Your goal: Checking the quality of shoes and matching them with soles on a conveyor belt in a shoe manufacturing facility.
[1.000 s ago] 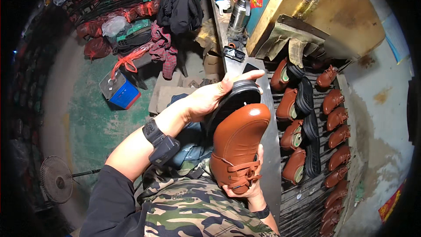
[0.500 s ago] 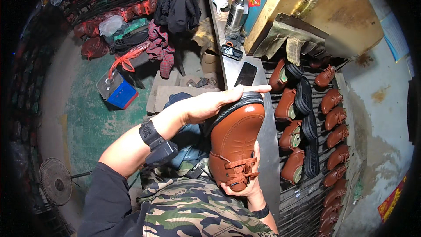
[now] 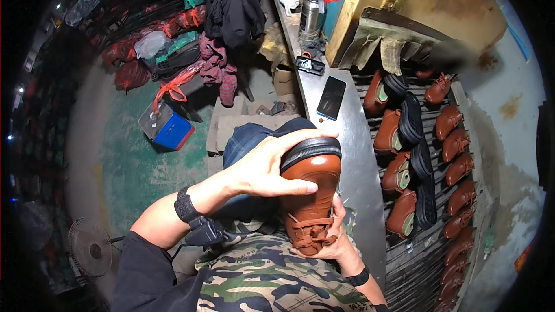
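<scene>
Close to my body I hold a brown leather lace-up shoe (image 3: pixel 324 169), its toe pointing away from me. A black sole (image 3: pixel 312 148) runs around the toe's rim. My left hand (image 3: pixel 263 167) wraps the toe end, thumb lying on the leather upper and fingers over the sole's front edge. From below and the right, my right hand (image 3: pixel 341 241) cups the heel end near the tied laces (image 3: pixel 310 231). The shoe's underside and part of the right fingers are hidden.
Right of me a metal ledge (image 3: pixel 361 190) carries a phone (image 3: pixel 331 98) and a steel flask (image 3: pixel 310 14). Beyond it, a slatted rack holds brown shoes (image 3: pixel 399 173) and black soles (image 3: pixel 424 185). On the left are a blue box (image 3: pixel 169 130) and a fan (image 3: pixel 91 247).
The shoe now points more straight ahead and sits slightly lower. My left thumb has come down onto the toe's upper. My right hand still holds the heel end.
</scene>
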{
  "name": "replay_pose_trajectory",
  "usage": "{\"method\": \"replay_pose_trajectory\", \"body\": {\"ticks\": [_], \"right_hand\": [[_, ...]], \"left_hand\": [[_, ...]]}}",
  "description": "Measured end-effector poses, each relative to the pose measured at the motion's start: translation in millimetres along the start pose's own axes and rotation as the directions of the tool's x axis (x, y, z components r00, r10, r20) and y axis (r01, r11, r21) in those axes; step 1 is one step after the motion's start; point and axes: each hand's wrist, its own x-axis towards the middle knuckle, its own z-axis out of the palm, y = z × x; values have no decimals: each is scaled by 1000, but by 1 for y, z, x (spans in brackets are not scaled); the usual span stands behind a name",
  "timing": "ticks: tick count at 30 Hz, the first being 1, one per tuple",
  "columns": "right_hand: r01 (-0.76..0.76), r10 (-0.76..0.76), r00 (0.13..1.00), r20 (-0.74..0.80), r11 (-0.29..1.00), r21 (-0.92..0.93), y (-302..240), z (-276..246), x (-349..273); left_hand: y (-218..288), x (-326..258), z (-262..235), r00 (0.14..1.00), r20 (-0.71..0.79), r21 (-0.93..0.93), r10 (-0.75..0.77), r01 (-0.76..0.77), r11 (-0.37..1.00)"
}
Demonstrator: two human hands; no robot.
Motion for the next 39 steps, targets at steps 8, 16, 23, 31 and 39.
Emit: {"method": "replay_pose_trajectory", "body": {"ticks": [8,16,23,31,39], "right_hand": [[-148,123,989,82,839,523,-17,-9,28],[-488,503,822,268,379,786,33,-23,100],[-39,101,995,-23,577,816,-24,-54,149],[-3,625,667,-405,546,838,51,-29,123],[-38,500,752,-429,682,730,42,-23,114]], "left_hand": [[-22,-33,1,998,33,-239,-58,65,969],[19,-28,-2,994,46,27,98,-99,995],[50,-37,35,837,390,753,385,-530,390],[-29,-77,50,915,401,799,-43,-326,505],[-28,-10,24,933,-332,512,141,53,857]]}}
